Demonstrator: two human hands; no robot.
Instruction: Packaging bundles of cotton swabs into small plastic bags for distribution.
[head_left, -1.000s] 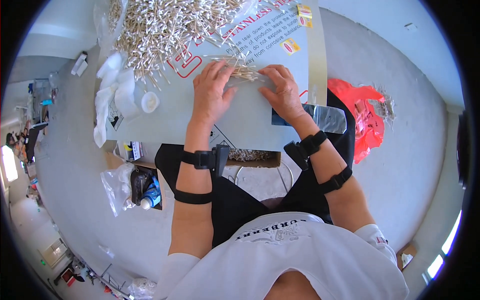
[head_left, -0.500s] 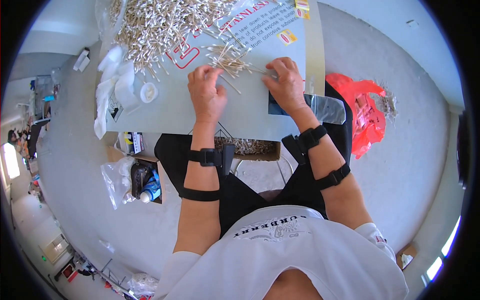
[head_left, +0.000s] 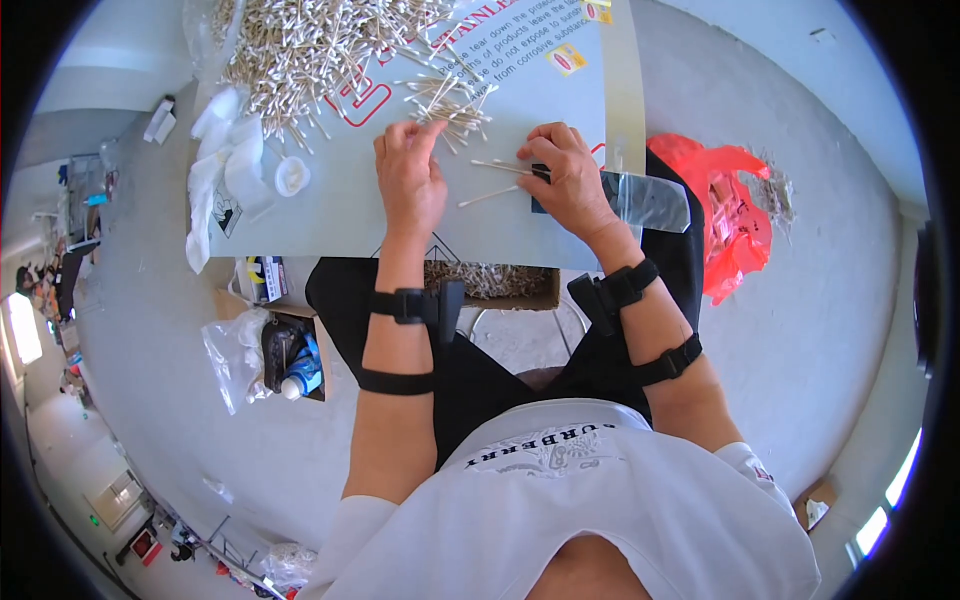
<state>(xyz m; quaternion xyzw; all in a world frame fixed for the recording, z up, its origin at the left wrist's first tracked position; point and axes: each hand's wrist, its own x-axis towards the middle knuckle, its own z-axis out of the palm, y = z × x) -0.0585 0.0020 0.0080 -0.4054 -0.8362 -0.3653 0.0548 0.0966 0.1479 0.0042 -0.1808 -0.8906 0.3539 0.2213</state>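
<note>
A small loose pile of cotton swabs (head_left: 452, 108) lies on the table in front of my hands. My left hand (head_left: 408, 180) is at the near left edge of this pile, index finger and thumb apart, with no swab visible between them. My right hand (head_left: 568, 180) is closed in a pinch at the right. From its fingers two cotton swabs (head_left: 492, 196) point left, white tips outward. Under and beside that hand lies a clear plastic bag (head_left: 652, 202) with a dark part. A much larger heap of cotton swabs (head_left: 300, 60) covers the far left of the table.
White cotton strips (head_left: 245, 165) and a small round white tub (head_left: 292, 176) sit on the table's left. An open box of swabs (head_left: 495, 282) is below the near edge. A red plastic bag (head_left: 735, 220) is on the right; a carton with a bottle (head_left: 302, 372) stands lower left.
Two swabs now lie at my right hand's fingers, apart from the small pile. My left hand has moved slightly toward the pile. The whole view has shifted a little.
</note>
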